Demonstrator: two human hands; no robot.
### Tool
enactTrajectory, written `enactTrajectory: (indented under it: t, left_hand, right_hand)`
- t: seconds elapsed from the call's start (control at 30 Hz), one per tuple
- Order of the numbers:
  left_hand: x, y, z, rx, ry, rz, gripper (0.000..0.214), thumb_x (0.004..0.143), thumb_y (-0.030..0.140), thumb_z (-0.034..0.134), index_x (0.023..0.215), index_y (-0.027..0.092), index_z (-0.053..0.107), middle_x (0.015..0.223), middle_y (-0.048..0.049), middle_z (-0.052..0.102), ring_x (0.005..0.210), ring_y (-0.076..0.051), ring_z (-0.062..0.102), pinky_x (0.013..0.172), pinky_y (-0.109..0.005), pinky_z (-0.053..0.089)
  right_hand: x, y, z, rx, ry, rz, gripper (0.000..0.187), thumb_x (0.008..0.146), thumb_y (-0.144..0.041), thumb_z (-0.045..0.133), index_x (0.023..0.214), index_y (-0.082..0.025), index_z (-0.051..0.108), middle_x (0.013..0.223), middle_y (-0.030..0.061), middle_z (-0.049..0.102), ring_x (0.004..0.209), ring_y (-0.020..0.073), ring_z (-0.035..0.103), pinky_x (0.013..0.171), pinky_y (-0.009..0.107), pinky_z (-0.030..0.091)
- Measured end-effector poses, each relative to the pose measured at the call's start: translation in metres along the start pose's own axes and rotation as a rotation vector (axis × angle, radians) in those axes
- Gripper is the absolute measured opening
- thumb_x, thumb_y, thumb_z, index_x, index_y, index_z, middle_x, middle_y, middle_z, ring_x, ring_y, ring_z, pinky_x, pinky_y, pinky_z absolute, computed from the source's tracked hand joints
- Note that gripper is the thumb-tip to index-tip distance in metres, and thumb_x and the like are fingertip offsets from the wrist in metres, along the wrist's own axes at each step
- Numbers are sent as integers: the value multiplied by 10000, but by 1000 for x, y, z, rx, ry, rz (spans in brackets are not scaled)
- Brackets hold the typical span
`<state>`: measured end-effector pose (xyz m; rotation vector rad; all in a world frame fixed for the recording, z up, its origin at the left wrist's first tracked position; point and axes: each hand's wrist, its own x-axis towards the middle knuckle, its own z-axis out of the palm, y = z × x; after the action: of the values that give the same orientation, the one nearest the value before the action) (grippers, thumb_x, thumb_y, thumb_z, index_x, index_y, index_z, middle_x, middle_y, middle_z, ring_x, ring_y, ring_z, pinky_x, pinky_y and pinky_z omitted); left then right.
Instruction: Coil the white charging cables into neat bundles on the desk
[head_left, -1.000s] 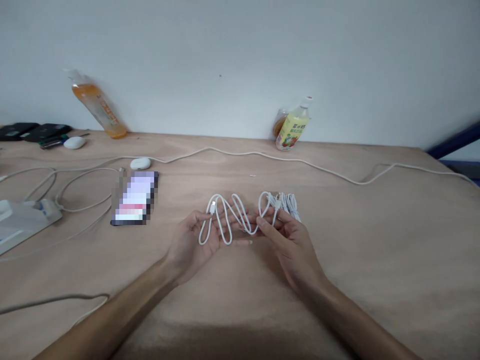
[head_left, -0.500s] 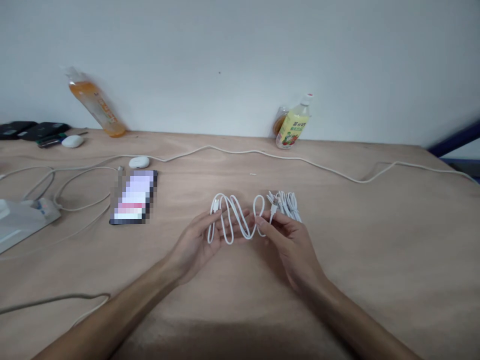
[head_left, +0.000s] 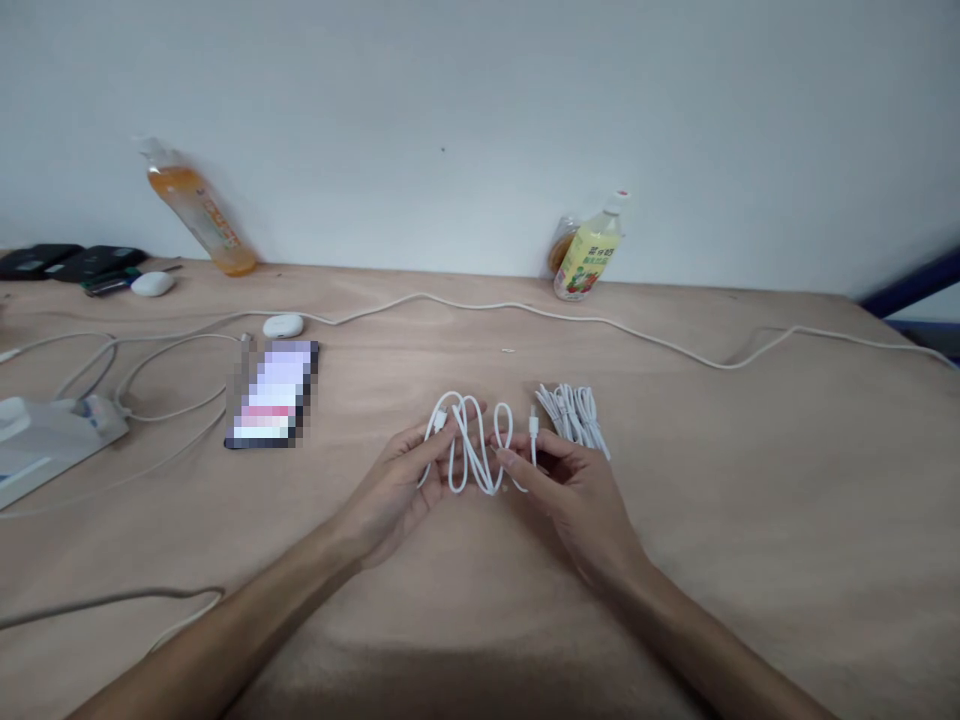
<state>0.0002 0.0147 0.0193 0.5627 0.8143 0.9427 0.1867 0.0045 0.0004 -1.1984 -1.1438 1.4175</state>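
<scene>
A white charging cable (head_left: 459, 450), bent into several loose loops, is held between my two hands above the table. My left hand (head_left: 401, 485) is closed on its left end, thumb on top near one plug, with fingers behind the loops. With thumb and fingertips my right hand (head_left: 574, 490) pinches the cable's right part; a plug (head_left: 533, 424) sticks up beside the fingers. Just behind my right hand lies a bundle of white cables (head_left: 574, 412) on the table.
Left of my hands lies a phone (head_left: 274, 395) with its screen lit, beside a white earbud case (head_left: 283, 326). A long white cord (head_left: 517, 304) crosses the table's back. An orange drink bottle (head_left: 202, 220) and a yellow-labelled bottle (head_left: 591, 250) lean on the wall. Far left is a power strip (head_left: 60, 440).
My right hand has moved slightly left, so the cable's loops sit closer together and overlap more. The right plug now stands more upright. The view has shifted slightly.
</scene>
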Motion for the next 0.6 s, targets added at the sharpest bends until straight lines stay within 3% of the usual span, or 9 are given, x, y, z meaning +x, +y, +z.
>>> enactTrajectory:
  t: [0.1, 0.2, 0.33, 0.47, 0.6]
  left_hand:
    - [0, 1, 1, -30, -57, -6, 399, 992, 330, 775, 1338, 132, 773, 1201, -194, 834, 1086, -319, 804, 907, -399, 650]
    - [-1, 0, 0, -19, -74, 15, 420, 978, 376, 798, 1320, 134, 781, 1207, -193, 831, 1108, -325, 794, 940, -406, 629]
    - [-1, -3, -2, 17, -47, 28, 399, 998, 365, 785, 1336, 152, 780, 1191, -173, 835, 1099, -297, 792, 921, -366, 610]
    - [0, -4, -3, 22, 18, 39, 393, 1003, 350, 777, 1333, 135, 781, 1152, -166, 840, 1073, -279, 798, 859, -319, 619]
    - [0, 1, -1, -38, 55, -20, 399, 1081, 268, 633, 1444, 119, 706, 1169, -193, 840, 1077, -305, 816, 958, -421, 649]
  right_hand:
    - [0, 2, 2, 28, 38, 9, 335, 794, -474, 921, 1030, -251, 842, 958, 54, 844, 807, 235, 754, 710, 374, 623]
    - [1, 4, 2, 52, 105, -2, 480, 756, -477, 954, 1135, -228, 797, 866, 33, 803, 686, 197, 702, 505, 283, 541]
    - [1, 2, 1, 55, 105, -42, 424, 856, -514, 877, 1135, -207, 796, 767, 12, 754, 642, 176, 686, 570, 306, 598]
    - [-1, 1, 2, 62, 85, -82, 357, 930, -525, 812, 1117, -221, 807, 838, 36, 794, 734, 195, 737, 663, 333, 635]
    - [-2, 4, 3, 119, 91, -94, 362, 958, -551, 779, 1113, -224, 805, 946, 65, 823, 828, 223, 781, 718, 358, 652]
